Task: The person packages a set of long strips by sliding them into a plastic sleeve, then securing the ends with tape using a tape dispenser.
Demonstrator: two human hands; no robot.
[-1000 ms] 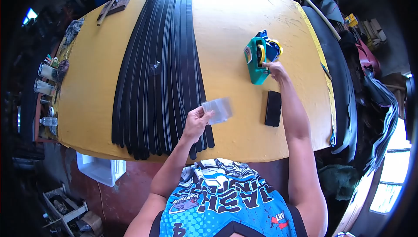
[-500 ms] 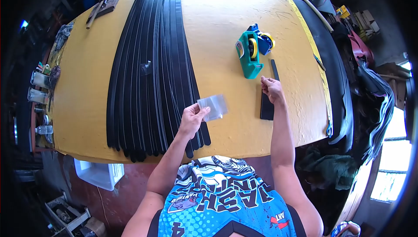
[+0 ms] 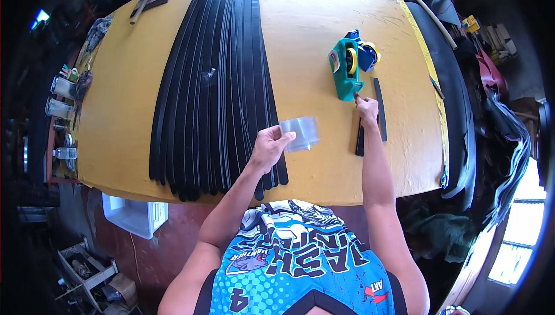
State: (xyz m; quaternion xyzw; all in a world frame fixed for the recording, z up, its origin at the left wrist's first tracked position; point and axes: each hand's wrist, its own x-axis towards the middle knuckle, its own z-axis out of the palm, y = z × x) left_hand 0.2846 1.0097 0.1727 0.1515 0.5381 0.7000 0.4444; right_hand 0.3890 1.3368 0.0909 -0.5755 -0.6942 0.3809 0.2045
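My left hand (image 3: 270, 148) pinches a small stack of clear plastic pieces (image 3: 302, 134), perhaps bags, between thumb and fingers just above the table. With its fingers together, my right hand (image 3: 366, 110) is at the near end of a green tape dispenser (image 3: 345, 78), by its cutting edge. Whatever lies between those fingertips is too small to make out. Behind the green dispenser stands a blue tape dispenser (image 3: 366, 54) with a yellow roll. Flat black bars (image 3: 379, 98) lie under and beside my right hand and forearm.
Long black strips (image 3: 219, 112) cover the left middle of the yellow table (image 3: 300, 37), with a small clear piece (image 3: 209, 76) on them. A hammer (image 3: 144, 4) lies far left. Black sheet material (image 3: 451, 95) hangs along the right edge. A white bin (image 3: 136, 216) stands below.
My right hand has moved forward to the end of the green dispenser. My left hand still holds the plastic pieces. The whole view has shifted slightly.
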